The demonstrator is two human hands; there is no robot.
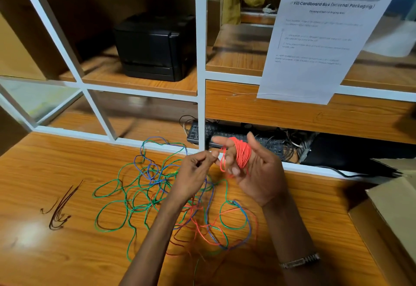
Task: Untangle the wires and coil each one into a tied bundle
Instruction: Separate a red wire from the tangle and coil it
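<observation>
A red wire coil is wound round the fingers of my right hand, which is raised palm-up above the table. My left hand pinches the red wire's loose strand just left of the coil, fingers curled. Below both hands a tangle of green wire, blue wire and more red wire lies spread on the wooden table.
Several dark twist ties lie at the table's left. A white shelf frame stands behind, with a black printer, a keyboard and a hanging paper sheet. A cardboard box sits at the right.
</observation>
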